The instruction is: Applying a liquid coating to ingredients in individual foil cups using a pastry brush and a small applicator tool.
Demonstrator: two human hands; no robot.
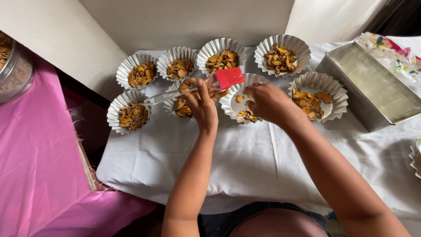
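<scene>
Head view shows the left hand [202,102] gripping a red-headed brush [229,78], its long handle running left to right across the fluted tins, head just beside the half-filled tin [244,102] where the right hand [269,103] reaches with fingers curled, grasp hidden.

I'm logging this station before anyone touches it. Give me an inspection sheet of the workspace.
Surface: white cloth over the table.
Job's things: eight fluted foil cups holding orange-brown flakes; red silicone brush with clear handle.
Clutter: metal loaf tin; printed plastic wrap behind it.
Hands: left hand grips the brush; right hand reaches into a front-row cup.
Cables: nothing seen.
Surroundings: pink cloth, metal sieve, pale wall.
</scene>
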